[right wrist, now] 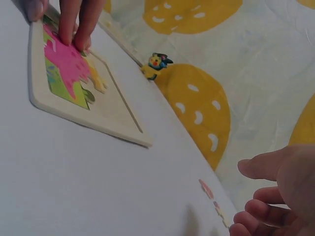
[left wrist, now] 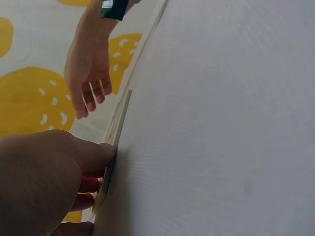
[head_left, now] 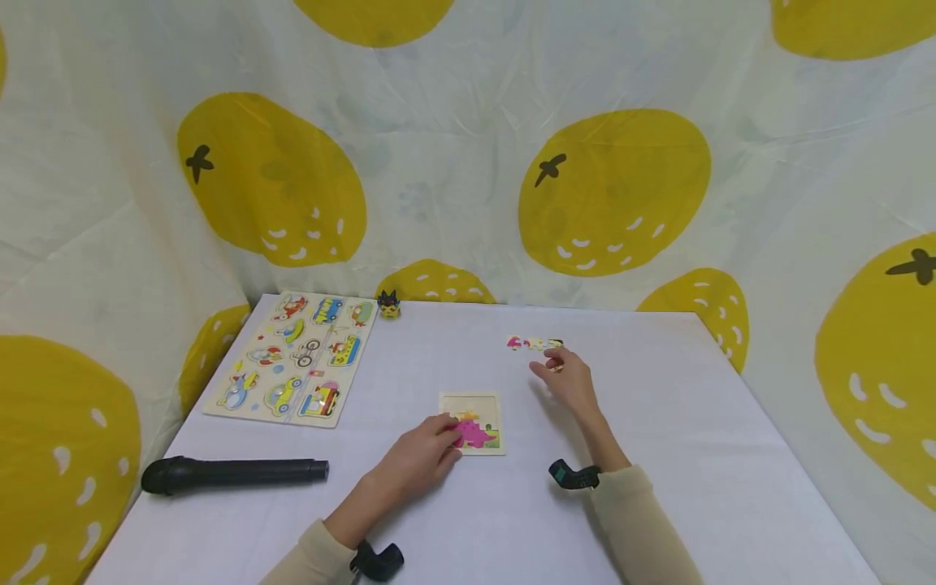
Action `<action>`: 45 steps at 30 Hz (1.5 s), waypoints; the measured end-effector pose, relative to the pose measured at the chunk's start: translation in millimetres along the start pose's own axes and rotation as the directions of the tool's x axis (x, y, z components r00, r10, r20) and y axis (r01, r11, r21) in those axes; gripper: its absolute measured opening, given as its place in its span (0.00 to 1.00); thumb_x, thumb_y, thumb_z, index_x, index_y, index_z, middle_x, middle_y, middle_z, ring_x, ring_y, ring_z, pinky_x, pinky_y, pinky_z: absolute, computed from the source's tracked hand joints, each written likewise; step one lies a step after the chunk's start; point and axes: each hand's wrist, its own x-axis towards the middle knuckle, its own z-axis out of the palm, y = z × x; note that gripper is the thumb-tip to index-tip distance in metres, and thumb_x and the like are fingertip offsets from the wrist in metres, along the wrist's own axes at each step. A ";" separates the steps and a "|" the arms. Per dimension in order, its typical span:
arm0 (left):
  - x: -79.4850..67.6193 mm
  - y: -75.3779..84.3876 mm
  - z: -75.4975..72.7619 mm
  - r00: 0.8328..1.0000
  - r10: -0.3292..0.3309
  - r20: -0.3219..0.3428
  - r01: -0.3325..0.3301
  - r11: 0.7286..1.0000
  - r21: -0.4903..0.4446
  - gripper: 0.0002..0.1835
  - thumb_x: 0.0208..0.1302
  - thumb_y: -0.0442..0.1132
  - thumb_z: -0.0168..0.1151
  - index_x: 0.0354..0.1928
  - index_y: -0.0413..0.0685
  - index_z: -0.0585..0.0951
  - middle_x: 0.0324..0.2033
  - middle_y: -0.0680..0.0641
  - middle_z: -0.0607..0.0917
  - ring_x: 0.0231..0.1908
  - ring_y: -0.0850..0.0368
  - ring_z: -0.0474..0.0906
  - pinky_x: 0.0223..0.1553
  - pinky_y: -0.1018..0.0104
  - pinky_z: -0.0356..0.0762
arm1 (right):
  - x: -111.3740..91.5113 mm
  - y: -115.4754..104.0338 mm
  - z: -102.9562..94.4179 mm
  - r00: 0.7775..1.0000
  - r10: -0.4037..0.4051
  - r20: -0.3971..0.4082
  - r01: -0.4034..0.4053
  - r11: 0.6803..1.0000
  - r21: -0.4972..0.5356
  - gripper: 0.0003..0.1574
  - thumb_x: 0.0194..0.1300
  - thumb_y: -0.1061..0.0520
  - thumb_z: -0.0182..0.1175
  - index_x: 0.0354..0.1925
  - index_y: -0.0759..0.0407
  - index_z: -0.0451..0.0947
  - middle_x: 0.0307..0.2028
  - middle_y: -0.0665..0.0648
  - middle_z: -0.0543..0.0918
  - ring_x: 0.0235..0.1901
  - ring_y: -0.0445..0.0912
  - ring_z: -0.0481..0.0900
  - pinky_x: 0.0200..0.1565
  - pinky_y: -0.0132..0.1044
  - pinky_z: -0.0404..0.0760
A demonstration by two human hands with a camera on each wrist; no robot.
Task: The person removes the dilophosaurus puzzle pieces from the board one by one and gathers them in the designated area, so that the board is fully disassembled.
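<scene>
A small wooden jigsaw tray (head_left: 471,396) lies on the table, its lower part filled with pieces showing a pink dinosaur (head_left: 475,436). My left hand (head_left: 420,453) holds the tray at its left side. Two of its fingertips (right wrist: 80,42) press on the pink pieces, while the thumb (left wrist: 101,155) sits against the tray's edge. Beyond the tray lies a row of loose jigsaw pieces (head_left: 532,343). Over the right end of that row hovers my right hand (head_left: 570,380), thumb and fingers apart and loosely bent. The right wrist view shows nothing between them.
At the back left lies a larger wooden puzzle board (head_left: 274,364) with vehicle pictures. A small yellow figurine (head_left: 389,305) stands beside its far corner. A black microphone (head_left: 234,474) lies along the left front. A fruit-print curtain (head_left: 446,162) hangs behind the table.
</scene>
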 end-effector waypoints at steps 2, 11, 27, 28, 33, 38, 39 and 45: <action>-0.5 -0.7 0.3 1.000 0.002 -0.003 -0.002 1.000 0.004 0.20 0.70 0.47 0.63 0.59 0.46 0.83 0.60 0.47 0.80 0.62 0.53 0.75 0.63 0.60 0.77 | -5.3 -4.0 4.7 1.000 -0.009 0.017 0.009 1.000 0.005 0.33 0.64 0.46 0.67 0.59 0.64 0.76 0.45 0.62 0.80 0.40 0.51 0.78 0.35 0.31 0.77; -0.9 -3.9 2.3 0.998 0.033 -0.047 -0.032 0.999 0.016 0.19 0.68 0.46 0.65 0.57 0.47 0.84 0.58 0.46 0.81 0.59 0.53 0.76 0.60 0.60 0.79 | -30.0 -22.3 21.9 0.991 -0.095 0.099 0.095 0.995 0.004 0.31 0.63 0.49 0.69 0.59 0.64 0.77 0.42 0.60 0.81 0.36 0.48 0.78 0.33 0.31 0.78; -2.3 -5.7 5.6 0.994 0.039 -0.107 -0.038 0.999 0.009 0.18 0.65 0.48 0.67 0.53 0.46 0.86 0.53 0.48 0.84 0.55 0.55 0.80 0.58 0.61 0.80 | -56.2 -38.8 49.9 0.941 -0.226 0.251 0.240 0.970 -0.028 0.20 0.62 0.55 0.71 0.51 0.60 0.84 0.37 0.54 0.81 0.36 0.43 0.76 0.39 0.32 0.77; -2.3 -5.4 5.5 0.993 0.041 -0.110 -0.040 0.999 0.011 0.18 0.65 0.48 0.68 0.53 0.46 0.86 0.53 0.48 0.84 0.55 0.55 0.80 0.58 0.61 0.80 | -57.2 -39.2 51.2 0.937 -0.229 0.263 0.245 0.969 -0.026 0.19 0.62 0.55 0.71 0.50 0.60 0.84 0.37 0.53 0.81 0.36 0.43 0.76 0.39 0.32 0.77; -2.7 -4.7 4.5 0.992 0.042 -0.115 -0.042 0.999 0.010 0.18 0.66 0.47 0.67 0.53 0.46 0.87 0.52 0.48 0.84 0.55 0.55 0.80 0.58 0.61 0.80 | -60.9 -41.5 55.8 0.914 -0.258 0.313 0.283 0.958 -0.038 0.19 0.60 0.56 0.72 0.49 0.62 0.85 0.36 0.54 0.80 0.35 0.43 0.75 0.39 0.32 0.76; -3.2 -4.7 3.7 0.992 0.044 -0.115 -0.044 0.999 -0.003 0.18 0.66 0.47 0.67 0.53 0.46 0.87 0.52 0.48 0.84 0.55 0.54 0.79 0.57 0.61 0.81 | -62.7 -42.3 58.7 0.907 -0.245 0.343 0.289 0.954 -0.084 0.18 0.59 0.53 0.73 0.46 0.60 0.87 0.37 0.54 0.80 0.35 0.44 0.72 0.38 0.32 0.74; -3.2 -4.8 4.0 0.992 0.045 -0.116 -0.046 0.999 -0.003 0.18 0.65 0.47 0.67 0.53 0.46 0.87 0.52 0.48 0.84 0.54 0.54 0.79 0.57 0.61 0.81 | -63.0 -42.4 58.9 0.907 -0.237 0.348 0.285 0.954 -0.090 0.17 0.59 0.53 0.73 0.45 0.60 0.87 0.37 0.53 0.79 0.35 0.44 0.72 0.37 0.31 0.73; -2.3 -6.4 7.1 0.991 0.070 -0.116 -0.068 0.998 0.017 0.17 0.66 0.47 0.67 0.53 0.49 0.86 0.52 0.48 0.84 0.54 0.55 0.79 0.56 0.61 0.82 | -64.7 -42.4 60.0 0.904 -0.233 0.358 0.287 0.952 -0.106 0.13 0.59 0.53 0.73 0.41 0.58 0.87 0.35 0.53 0.76 0.33 0.44 0.70 0.34 0.30 0.71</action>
